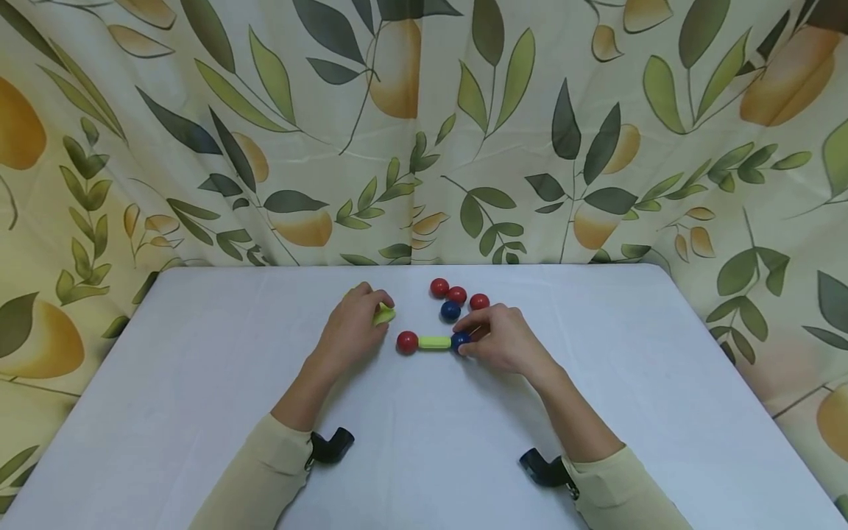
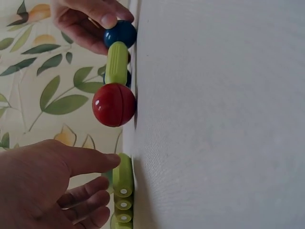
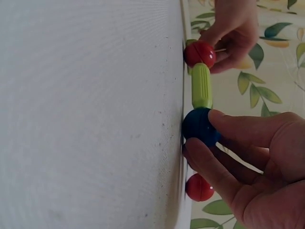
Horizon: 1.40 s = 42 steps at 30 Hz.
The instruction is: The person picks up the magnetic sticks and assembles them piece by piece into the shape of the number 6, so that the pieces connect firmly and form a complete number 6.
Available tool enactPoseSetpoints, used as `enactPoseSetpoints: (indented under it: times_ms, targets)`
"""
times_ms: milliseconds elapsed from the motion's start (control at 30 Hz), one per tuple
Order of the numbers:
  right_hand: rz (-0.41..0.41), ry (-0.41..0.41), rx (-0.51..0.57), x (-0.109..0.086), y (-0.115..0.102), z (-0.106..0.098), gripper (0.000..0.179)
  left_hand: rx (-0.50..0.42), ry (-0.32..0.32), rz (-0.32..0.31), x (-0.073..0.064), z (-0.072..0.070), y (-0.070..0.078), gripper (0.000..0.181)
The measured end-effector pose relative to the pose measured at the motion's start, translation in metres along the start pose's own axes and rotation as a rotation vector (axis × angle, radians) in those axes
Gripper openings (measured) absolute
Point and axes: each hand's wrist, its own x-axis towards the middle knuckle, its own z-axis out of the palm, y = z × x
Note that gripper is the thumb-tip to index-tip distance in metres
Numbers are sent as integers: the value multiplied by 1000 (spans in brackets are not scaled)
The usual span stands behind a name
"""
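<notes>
A light green ribbed rod (image 1: 434, 342) lies crosswise on the white table, joined to a red ball (image 1: 407, 341) at its left end and a blue ball (image 3: 200, 127) at its right. My right hand (image 1: 506, 340) grips that blue ball between thumb and fingers. Left of the red ball, my left hand (image 1: 354, 324) has its thumb and curled fingers about a green rod (image 2: 123, 174). More green rods (image 2: 123, 204) with pale round end spots lie side by side against it, partly hidden by the hand in the head view.
Behind the joined piece sit a loose blue ball (image 1: 450, 311) and red balls (image 1: 439, 288), close together near my right hand. The white table (image 1: 424, 442) ends at the back against a leaf-patterned curtain (image 1: 424, 147). Black wrist cameras (image 1: 333, 446) sit at both sleeves.
</notes>
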Motion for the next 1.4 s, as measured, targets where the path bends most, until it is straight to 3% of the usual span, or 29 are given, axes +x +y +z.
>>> enactPoseSetpoints:
  times_ms: [300,1133,1400]
  targets:
    - [3,7,-1,1,2,2,26,18,-60,-44,0,1,3,29]
    - [-1,11,3,-1,3,1,27,9,-74,-18,-3,3,9,26]
    - [-13,5,8,0,3,2,27,7,-86,-40,-6,2,10,24]
